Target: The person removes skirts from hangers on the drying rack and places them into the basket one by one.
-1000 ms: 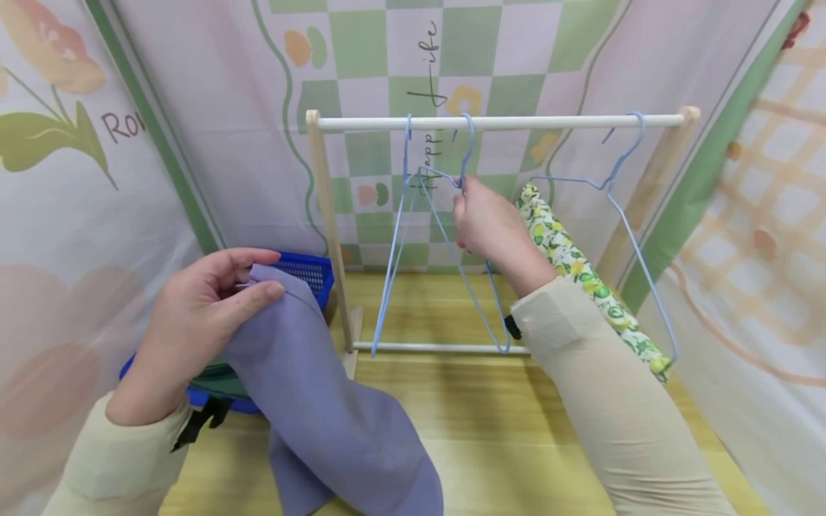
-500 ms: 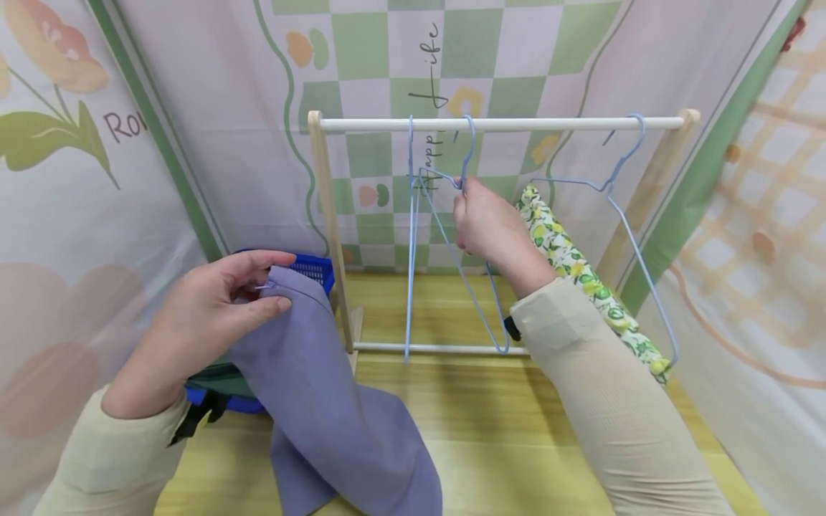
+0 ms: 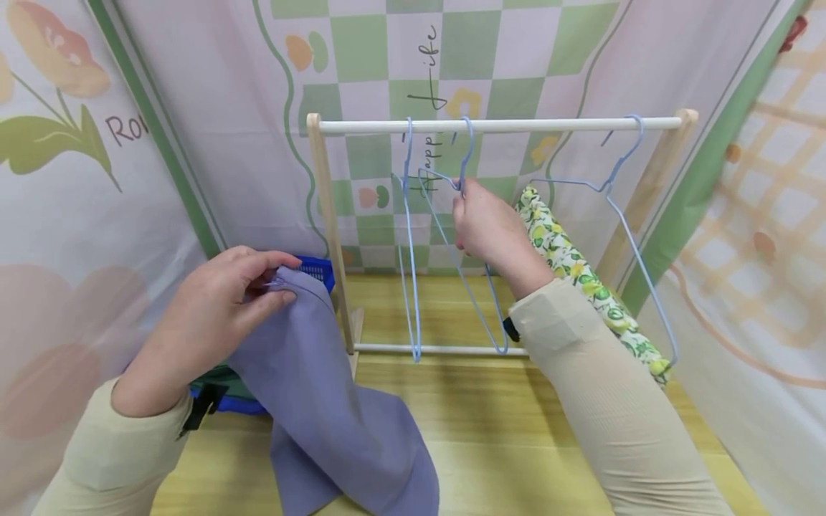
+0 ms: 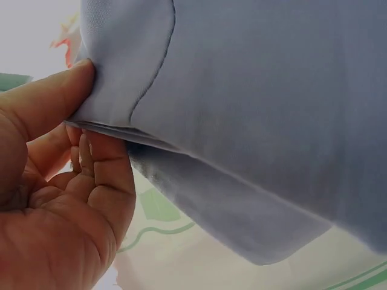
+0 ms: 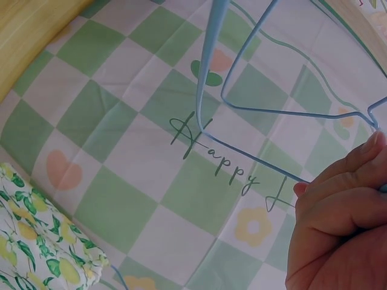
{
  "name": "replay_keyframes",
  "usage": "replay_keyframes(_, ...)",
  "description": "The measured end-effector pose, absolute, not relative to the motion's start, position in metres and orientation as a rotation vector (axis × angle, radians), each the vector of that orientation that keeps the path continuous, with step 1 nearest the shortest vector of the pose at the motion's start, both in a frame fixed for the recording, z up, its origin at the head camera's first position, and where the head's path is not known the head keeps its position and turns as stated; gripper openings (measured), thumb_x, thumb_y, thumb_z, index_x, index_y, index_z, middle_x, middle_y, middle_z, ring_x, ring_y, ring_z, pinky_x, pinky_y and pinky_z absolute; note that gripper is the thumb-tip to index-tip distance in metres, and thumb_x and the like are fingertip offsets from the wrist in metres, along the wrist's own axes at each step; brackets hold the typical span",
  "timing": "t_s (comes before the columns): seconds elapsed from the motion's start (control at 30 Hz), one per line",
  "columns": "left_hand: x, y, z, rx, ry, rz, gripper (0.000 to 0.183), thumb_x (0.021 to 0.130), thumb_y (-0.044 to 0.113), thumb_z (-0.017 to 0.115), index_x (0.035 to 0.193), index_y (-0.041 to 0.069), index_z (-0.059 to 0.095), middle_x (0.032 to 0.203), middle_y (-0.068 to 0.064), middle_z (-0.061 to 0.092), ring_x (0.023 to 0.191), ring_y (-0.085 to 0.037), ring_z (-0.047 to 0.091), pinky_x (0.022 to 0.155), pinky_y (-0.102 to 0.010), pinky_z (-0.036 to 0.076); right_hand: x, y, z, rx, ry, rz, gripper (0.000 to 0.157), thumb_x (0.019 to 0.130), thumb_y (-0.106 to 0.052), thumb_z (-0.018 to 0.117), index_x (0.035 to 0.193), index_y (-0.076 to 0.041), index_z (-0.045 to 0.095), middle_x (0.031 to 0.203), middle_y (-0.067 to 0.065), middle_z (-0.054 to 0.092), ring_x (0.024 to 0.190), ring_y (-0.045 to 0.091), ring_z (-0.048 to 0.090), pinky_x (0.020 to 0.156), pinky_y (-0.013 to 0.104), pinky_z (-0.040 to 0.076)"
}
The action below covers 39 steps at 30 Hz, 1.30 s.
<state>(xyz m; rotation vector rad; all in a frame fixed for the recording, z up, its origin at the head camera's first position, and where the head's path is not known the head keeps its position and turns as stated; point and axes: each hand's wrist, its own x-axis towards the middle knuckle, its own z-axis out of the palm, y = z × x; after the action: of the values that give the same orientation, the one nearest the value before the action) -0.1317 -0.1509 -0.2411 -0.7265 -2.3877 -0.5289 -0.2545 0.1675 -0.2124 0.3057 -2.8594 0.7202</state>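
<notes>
My left hand (image 3: 200, 315) pinches the upper edge of a grey-purple cloth (image 3: 329, 408) between thumb and fingers. The cloth hangs down over the wooden tabletop. In the left wrist view a stitched seam runs across the cloth (image 4: 242, 90) close to the thumb. My right hand (image 3: 493, 226) grips a blue wire hanger (image 3: 470, 140) just below its hook, which is over the white rail (image 3: 548, 125). Beside it on the left hangs a second bare blue hanger (image 3: 408, 154). The right wrist view shows my right hand (image 5: 344, 223) at the hanger's neck, its fingers curled.
At the rack's right end a third blue hanger (image 3: 627, 154) carries a folded lemon-print cloth (image 3: 581, 276). Behind the left hand stands a blue basket (image 3: 316, 271) with dark green cloth (image 3: 222, 380) in it. A wooden upright (image 3: 332, 229) separates basket and hangers.
My left hand has shifted a little to the right with the cloth. The leftmost hanger has swung and turned on the rail. My right hand has stayed at its hanger.
</notes>
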Motion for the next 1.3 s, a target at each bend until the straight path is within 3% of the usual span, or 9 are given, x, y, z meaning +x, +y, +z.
replay_keyframes(0.13, -0.132, -0.151, -0.242, -0.761, -2.338, -0.497, 0.027, 0.081, 0.007, 0.077, 0.107, 0.013, 0.072, 0.080, 0.004, 0.054, 0.072, -0.009, 0.044, 0.063, -0.020, 0.033, -0.254, 0.167, -0.212, 0.300, -2.860, 0.731, 0.049, 0.105, -0.032, 0.023, 0.150, -0.014, 0.028, 0.075, 0.006, 0.064, 0.058, 0.019, 0.063, 0.058, 0.038, 0.047)
replay_keyframes(0.47, -0.138, -0.152, -0.241, -0.768, -2.286, -0.446, 0.018, 0.081, 0.005, 0.077, 0.097, 0.011, 0.073, 0.085, 0.002, 0.054, 0.075, -0.010, 0.042, 0.063, -0.021, 0.031, -0.254, 0.167, -0.213, 0.295, -2.852, 0.704, 0.046, 0.105, -0.031, 0.024, 0.146, -0.012, 0.032, 0.073, 0.006, 0.065, 0.058, 0.020, 0.062, 0.061, 0.038, 0.045)
replay_keyframes(0.67, -0.141, -0.152, -0.236, -0.765, -2.257, -0.421, 0.012, 0.081, 0.010, 0.078, 0.092, 0.010, 0.072, 0.095, -0.004, 0.062, 0.086, -0.019, 0.052, 0.074, -0.031, 0.037, -0.254, 0.167, -0.213, 0.293, -2.859, 0.705, 0.046, 0.105, -0.031, 0.023, 0.147, -0.013, 0.032, 0.074, 0.006, 0.065, 0.058, 0.019, 0.062, 0.061, 0.038, 0.045)
replay_keyframes(0.8, -0.142, -0.151, -0.233, -0.744, -2.280, -0.409, 0.014, 0.085, 0.016, 0.075, 0.097, 0.010, 0.071, 0.096, -0.003, 0.069, 0.091, -0.023, 0.060, 0.087, -0.038, 0.039, -0.253, 0.167, -0.212, 0.292, -2.856, 0.707, 0.047, 0.105, -0.031, 0.023, 0.147, -0.013, 0.032, 0.074, 0.006, 0.065, 0.057, 0.019, 0.062, 0.062, 0.038, 0.045)
replay_keyframes(1.03, -0.140, -0.148, -0.230, -0.616, -2.388, -0.442, 0.021, 0.097, 0.021, 0.060, 0.113, 0.007, 0.064, 0.104, -0.009, 0.066, 0.092, -0.024, 0.061, 0.076, -0.043, 0.048, -0.253, 0.167, -0.212, 0.286, -2.854, 0.720, 0.048, 0.105, -0.031, 0.024, 0.149, -0.015, 0.029, 0.075, 0.006, 0.065, 0.058, 0.019, 0.063, 0.059, 0.037, 0.046)
replay_keyframes(1.3, -0.147, -0.145, -0.221, -0.588, -2.322, -0.474, 0.029, 0.103, 0.023, 0.047, 0.119, 0.002, 0.059, 0.112, -0.014, 0.063, 0.101, -0.030, 0.059, 0.083, -0.047, 0.046, -0.253, 0.167, -0.212, 0.297, -2.848, 0.701, 0.047, 0.104, -0.029, 0.023, 0.146, -0.011, 0.033, 0.075, 0.007, 0.068, 0.056, 0.018, 0.063, 0.062, 0.038, 0.045)
